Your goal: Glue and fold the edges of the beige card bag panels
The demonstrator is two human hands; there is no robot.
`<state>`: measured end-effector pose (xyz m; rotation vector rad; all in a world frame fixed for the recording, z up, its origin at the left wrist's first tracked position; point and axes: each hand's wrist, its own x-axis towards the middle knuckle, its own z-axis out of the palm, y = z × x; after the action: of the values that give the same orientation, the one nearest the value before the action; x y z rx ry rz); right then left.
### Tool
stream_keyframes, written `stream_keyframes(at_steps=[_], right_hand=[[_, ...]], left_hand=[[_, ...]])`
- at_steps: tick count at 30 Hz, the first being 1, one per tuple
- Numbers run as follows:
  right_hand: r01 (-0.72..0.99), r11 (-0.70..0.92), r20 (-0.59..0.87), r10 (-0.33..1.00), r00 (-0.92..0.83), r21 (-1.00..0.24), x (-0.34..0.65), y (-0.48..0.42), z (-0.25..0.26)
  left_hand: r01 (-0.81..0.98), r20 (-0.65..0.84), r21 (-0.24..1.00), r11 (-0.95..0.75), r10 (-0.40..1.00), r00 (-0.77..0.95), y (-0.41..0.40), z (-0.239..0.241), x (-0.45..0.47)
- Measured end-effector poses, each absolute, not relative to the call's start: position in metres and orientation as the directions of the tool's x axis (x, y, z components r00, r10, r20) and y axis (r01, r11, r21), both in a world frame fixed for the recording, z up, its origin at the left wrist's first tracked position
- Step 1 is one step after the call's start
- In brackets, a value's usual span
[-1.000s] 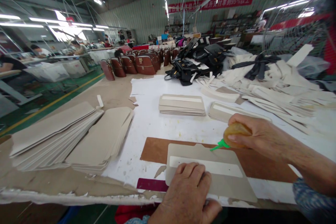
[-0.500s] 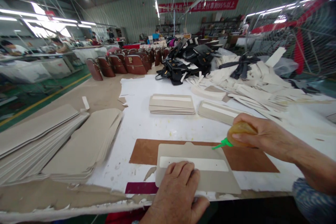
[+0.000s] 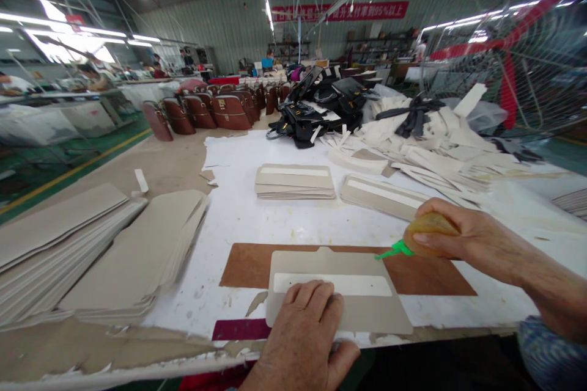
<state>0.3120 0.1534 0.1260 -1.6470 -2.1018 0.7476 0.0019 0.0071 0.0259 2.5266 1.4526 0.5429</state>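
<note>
My left hand (image 3: 308,330) lies with its fingers stretched out on a beige panel (image 3: 358,313), over the left part of the white strip (image 3: 367,286) across it. My right hand (image 3: 463,235) is closed round an amber squeeze bottle (image 3: 428,236). The bottle's green nozzle (image 3: 400,249) points left, its tip at the panel's upper right corner; I cannot tell whether it touches. Under the panel's top edge is a brown leather-like piece (image 3: 435,278), showing on both sides. A purple strip (image 3: 241,329) lies left of my left hand.
Beige panels (image 3: 132,250) are stacked on the left. Two smaller piles, one at centre (image 3: 293,186) and one to its right (image 3: 380,197), lie beyond the work. Further back are brown bags (image 3: 232,111), black bags (image 3: 316,107) and pale scraps (image 3: 440,140). A fan (image 3: 509,61) stands at right.
My right hand has moved the bottle slightly right, its nozzle tip shifting along the panel's top edge toward the corner. My left hand stays on the panel. The whole view has shifted slightly.
</note>
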Motion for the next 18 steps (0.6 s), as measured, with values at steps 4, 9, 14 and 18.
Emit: stream_keyframes(at_steps=[4, 9, 14, 18], right_hand=[[0.739, 0.193, -0.014, 0.964, -0.264, -0.646, 0.304, 0.156, 0.121], [0.645, 0.188, 0.021, 0.966, -0.257, -0.741, 0.28, 0.152, 0.105], [0.145, 0.012, 0.015, 1.0, 0.02, -0.989, 0.278, 0.141, 0.075], [-0.032, 0.052, 0.044, 0.974, 0.221, -0.998, 0.32, 0.139, 0.06]], left_hand=[[0.792, 0.248, 0.303, -0.53, 0.846, 0.471, 0.008, 0.022, 0.002], [0.803, 0.285, 0.245, -0.544, 0.832, 0.477, 0.011, 0.018, 0.002], [0.794, 0.398, 0.085, -0.601, 0.751, 0.527, 0.018, -0.004, -0.01], [0.786, 0.542, -0.129, -0.605, 0.621, 0.567, 0.028, -0.029, -0.02]])
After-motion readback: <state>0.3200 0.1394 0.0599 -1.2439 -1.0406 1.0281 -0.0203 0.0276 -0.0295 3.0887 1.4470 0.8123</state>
